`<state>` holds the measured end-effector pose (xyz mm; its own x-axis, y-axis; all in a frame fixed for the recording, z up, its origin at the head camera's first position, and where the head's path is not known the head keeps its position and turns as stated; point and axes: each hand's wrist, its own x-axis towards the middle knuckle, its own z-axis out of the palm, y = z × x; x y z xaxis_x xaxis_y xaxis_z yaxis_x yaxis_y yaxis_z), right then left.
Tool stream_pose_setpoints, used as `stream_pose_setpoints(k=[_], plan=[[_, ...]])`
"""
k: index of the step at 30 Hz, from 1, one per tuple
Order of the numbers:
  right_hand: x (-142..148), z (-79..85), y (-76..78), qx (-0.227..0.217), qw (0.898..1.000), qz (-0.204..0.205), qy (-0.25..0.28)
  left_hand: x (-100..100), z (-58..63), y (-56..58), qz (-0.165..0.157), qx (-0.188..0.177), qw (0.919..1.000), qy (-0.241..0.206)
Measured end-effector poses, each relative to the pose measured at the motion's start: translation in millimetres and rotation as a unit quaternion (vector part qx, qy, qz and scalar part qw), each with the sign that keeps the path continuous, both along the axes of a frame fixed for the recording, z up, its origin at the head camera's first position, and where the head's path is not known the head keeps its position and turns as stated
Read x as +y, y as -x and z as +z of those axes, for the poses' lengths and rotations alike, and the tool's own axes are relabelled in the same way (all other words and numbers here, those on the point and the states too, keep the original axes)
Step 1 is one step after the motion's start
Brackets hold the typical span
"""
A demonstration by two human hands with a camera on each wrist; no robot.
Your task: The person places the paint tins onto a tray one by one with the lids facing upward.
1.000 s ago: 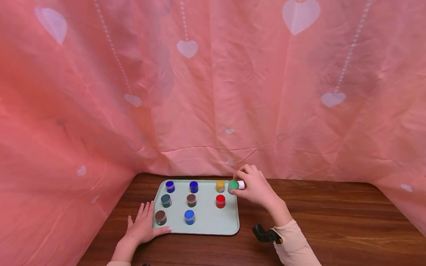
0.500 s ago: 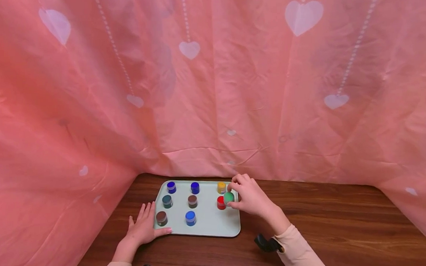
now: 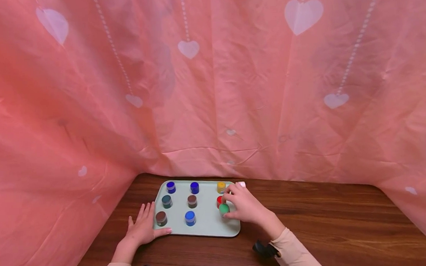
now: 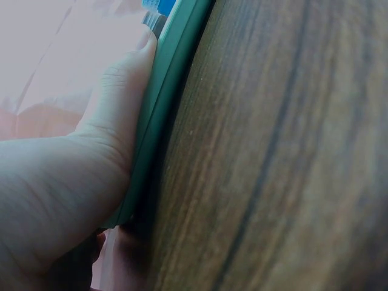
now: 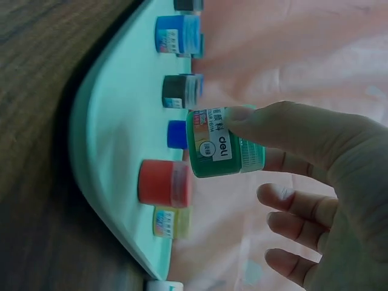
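Observation:
My right hand pinches a green paint jar between thumb and forefinger. It is held upright above the right part of the pale green tray, in front of a red jar. The other fingers are apart from the jar in the right wrist view. At the tray's left end, my left hand lies with straight fingers along the side, its thumb on the front rim. A yellow jar stands behind the red one. Blue, brown and dark teal jars stand in spaced rows.
A small white object sits just off the tray's back right corner, partly behind my right hand. The tray lies on a dark wooden table. A pink curtain with pale hearts hangs along the back and sides.
My right hand has carried the green jar from the back right corner toward the front of the tray, past the yellow and red jars. The left hand has stayed put.

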<state>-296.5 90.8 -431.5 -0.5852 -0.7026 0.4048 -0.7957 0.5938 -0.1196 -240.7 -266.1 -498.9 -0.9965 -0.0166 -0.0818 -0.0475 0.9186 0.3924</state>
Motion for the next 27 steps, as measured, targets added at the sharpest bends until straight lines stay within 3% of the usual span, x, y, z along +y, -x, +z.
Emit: stream_pose_setpoints(k=[6,16,27], plan=[[-5,-5.8,-3.3,-0.017,1.0,0.011,-0.007,0,0.0,-0.3,0.0,0.003,1.0,0.001],[-17,-15.6,-8.8,-0.008,0.999,-0.007,-0.037,1,0.7,-1.0,0.0,0.005,1.0,0.001],[-26,-26.1,-9.0,-0.01,0.999,-0.021,-0.036,1,1.0,0.6,0.004,-0.001,1.0,-0.004]])
